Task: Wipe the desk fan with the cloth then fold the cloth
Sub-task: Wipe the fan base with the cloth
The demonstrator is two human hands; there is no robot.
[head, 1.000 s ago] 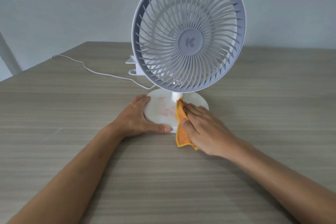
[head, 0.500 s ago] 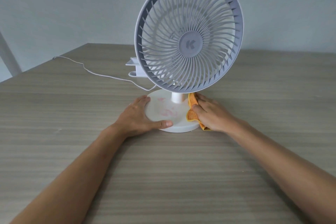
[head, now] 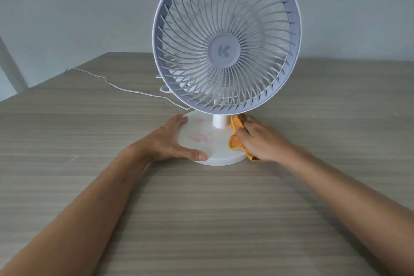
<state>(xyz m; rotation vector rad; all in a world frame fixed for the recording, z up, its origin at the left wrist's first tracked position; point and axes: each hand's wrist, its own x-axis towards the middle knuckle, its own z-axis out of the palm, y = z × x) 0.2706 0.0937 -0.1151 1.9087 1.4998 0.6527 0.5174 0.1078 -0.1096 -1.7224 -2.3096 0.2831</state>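
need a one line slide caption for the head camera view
Left hand steadies the desk fan base while right hand presses an orange cloth on it.

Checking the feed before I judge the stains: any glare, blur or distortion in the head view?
Head view: soft, even light, no glare; pink stains on the fan base read clearly. The hands cast only faint shadows. Wide-angle stretch enlarges the forearms at the lower corners. Cloth sharp, no motion blur.

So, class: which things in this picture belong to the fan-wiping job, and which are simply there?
Belonging to the job:
desk fan
orange cloth, pressed on the fan's base by the right hand
left hand, steadying the base

Simply there:
white cable
wooden table
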